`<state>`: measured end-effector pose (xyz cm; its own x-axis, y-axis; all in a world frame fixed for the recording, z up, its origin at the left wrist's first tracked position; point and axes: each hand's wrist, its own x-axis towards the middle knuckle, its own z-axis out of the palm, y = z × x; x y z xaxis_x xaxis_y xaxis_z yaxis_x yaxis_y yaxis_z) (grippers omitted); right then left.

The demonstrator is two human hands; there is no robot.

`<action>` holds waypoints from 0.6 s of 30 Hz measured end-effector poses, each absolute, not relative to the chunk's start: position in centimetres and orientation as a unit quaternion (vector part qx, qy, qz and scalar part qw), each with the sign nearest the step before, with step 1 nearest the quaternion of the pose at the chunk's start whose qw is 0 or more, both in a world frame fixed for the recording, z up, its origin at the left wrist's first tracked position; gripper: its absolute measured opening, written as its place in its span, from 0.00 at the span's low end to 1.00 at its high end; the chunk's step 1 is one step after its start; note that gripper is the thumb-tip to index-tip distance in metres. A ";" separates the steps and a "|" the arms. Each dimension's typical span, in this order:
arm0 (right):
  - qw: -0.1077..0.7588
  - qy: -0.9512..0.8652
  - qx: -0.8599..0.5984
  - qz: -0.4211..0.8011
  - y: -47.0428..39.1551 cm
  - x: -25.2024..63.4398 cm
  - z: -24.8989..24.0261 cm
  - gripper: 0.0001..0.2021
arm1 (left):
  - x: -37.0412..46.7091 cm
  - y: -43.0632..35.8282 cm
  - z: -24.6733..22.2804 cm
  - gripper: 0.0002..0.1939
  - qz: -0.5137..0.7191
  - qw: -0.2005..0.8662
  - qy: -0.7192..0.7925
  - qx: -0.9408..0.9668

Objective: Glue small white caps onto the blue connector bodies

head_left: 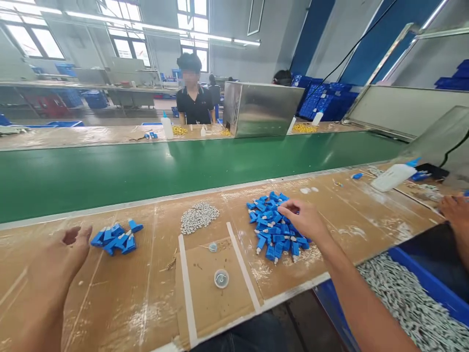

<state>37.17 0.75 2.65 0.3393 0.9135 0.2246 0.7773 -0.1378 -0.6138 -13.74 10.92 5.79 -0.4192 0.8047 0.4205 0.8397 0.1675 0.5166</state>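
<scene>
My right hand [298,217] is over the upper part of a large pile of blue plastic pieces [273,230], thumb and fingertips brought together; whatever lies between them is too small to make out. My left hand [69,249] hovers at the left, beside a smaller group of blue pieces [116,238], its fingers curled with a gap to the thumb and nothing seen in it. Between the two piles lies a heap of small grey parts [200,217]. Nearer to me, a small round clear dish [221,278] and a clear cap-like piece [213,247] rest on a taped cardboard sheet [205,308].
A green conveyor belt [146,171] runs beyond the table. At right are a white bottle [394,177], a neighbour's hand [454,210] and a blue bin [399,261] of grey parts. A person [194,100] and a metal box [264,110] are across the belt.
</scene>
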 end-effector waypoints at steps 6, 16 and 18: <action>0.155 -0.713 -0.675 0.113 10.6 35.7 0.0 0.10 | -11.7 4.4 4.6 0.15 -0.392 -0.093 -0.694 -0.597; 0.243 -0.718 -0.609 0.232 12.8 34.3 0.1 0.11 | -6.2 -0.9 2.4 0.11 -0.410 -0.284 -0.512 -0.700; 0.343 -0.681 -0.586 0.273 10.7 34.0 1.1 0.13 | -4.9 -1.3 2.8 0.10 -0.406 -0.313 -0.494 -0.703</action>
<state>33.95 10.67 1.12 -0.0763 0.9861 0.1478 0.6114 0.1634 -0.7743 -4.94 -1.35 2.80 0.1832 0.9478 0.2611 0.4402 -0.3166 0.8402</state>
